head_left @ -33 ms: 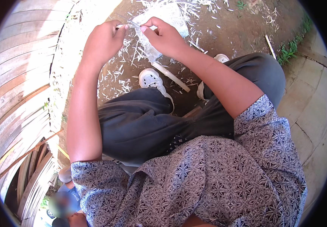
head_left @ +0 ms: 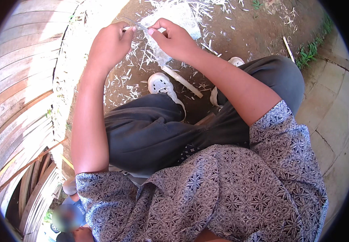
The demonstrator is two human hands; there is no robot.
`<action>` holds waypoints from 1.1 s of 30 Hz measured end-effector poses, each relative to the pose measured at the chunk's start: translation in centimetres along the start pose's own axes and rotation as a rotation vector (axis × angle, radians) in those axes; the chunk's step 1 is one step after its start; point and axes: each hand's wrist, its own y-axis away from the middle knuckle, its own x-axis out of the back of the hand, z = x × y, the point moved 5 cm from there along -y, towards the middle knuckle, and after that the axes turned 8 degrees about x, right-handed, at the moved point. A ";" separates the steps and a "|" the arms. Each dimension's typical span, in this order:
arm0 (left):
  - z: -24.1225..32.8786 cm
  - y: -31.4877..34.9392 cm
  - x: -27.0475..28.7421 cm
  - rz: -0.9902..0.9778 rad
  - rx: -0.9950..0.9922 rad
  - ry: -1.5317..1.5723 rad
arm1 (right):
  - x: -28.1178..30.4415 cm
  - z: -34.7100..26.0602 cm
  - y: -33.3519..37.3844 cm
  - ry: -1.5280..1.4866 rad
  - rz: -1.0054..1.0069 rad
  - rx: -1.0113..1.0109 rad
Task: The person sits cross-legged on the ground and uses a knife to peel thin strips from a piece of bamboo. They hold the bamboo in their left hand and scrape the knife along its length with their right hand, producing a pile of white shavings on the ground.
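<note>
My left hand (head_left: 114, 42) is closed, its thumb and forefinger pinching a small pale piece (head_left: 127, 28) that looks like a sliver of wood. To its right, my right hand (head_left: 174, 40) pinches one end of a thin grey blade-like strip (head_left: 137, 23), which points up and left toward the left hand. The strip crosses close to the pale piece; I cannot tell whether they touch. Both hands are held out over the ground beyond my knees. Below them lies a whitish sheet (head_left: 186, 22) strewn with pale shavings.
A pale split stick (head_left: 182, 82) lies between my white shoes (head_left: 160, 84). More shavings (head_left: 124, 80) litter the brown soil. Wooden planks (head_left: 21, 72) line the left side, and paving slabs (head_left: 327, 97) lie at the right. Another person (head_left: 71, 218) is at the lower left.
My right hand has shifted very slightly left, and the thin grey strip has slid a little up and left with it. The left hand is almost unmoved.
</note>
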 end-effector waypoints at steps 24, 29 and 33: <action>-0.1 -0.1 0.1 -0.035 0.090 0.056 | 0.8 4.3 -0.1 0.180 -0.007 -0.038; 0.3 0.1 0.0 -0.032 0.072 0.060 | 2.9 9.5 0.3 0.428 0.043 -0.091; 0.3 -0.7 0.0 -0.017 0.014 0.006 | 4.9 14.1 1.1 0.496 0.084 -0.123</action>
